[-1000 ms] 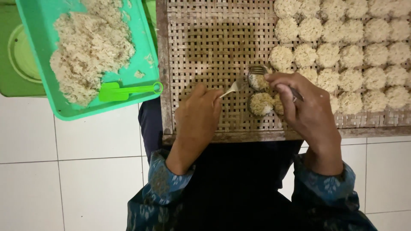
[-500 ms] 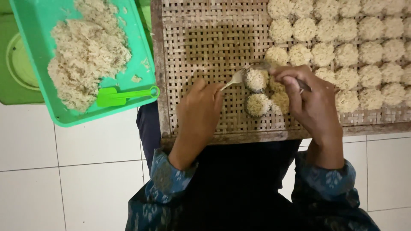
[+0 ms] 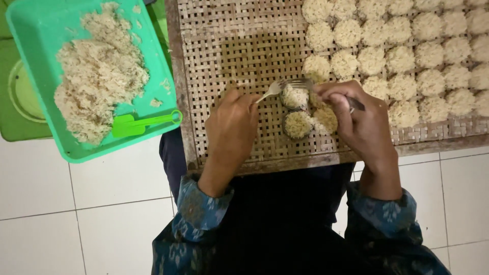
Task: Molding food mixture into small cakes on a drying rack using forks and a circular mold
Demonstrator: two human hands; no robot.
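My left hand (image 3: 232, 125) rests on the woven bamboo tray (image 3: 229, 40) and holds a metal fork (image 3: 272, 90). Its tines lie against a small round noodle portion (image 3: 294, 97) sitting in a metal ring mould. My right hand (image 3: 359, 122) grips the mould's dark handle (image 3: 355, 104) from the right. A second round portion (image 3: 298, 124) lies just below it, and a loose noodle patty (image 3: 326, 118) sits under my right fingers. Rows of finished noodle patties (image 3: 402, 56) fill the tray's right half.
A green plastic tray (image 3: 35, 30) at the left holds a heap of loose noodles (image 3: 97, 71) and a green spatula (image 3: 142, 124). A green round-topped object (image 3: 20, 97) lies beneath it. White floor tiles (image 3: 102, 219) surround my lap.
Both hands stay at the same spot near the tray's front edge. The fork tip has shifted slightly onto the upper round portion; the view has drifted a little.
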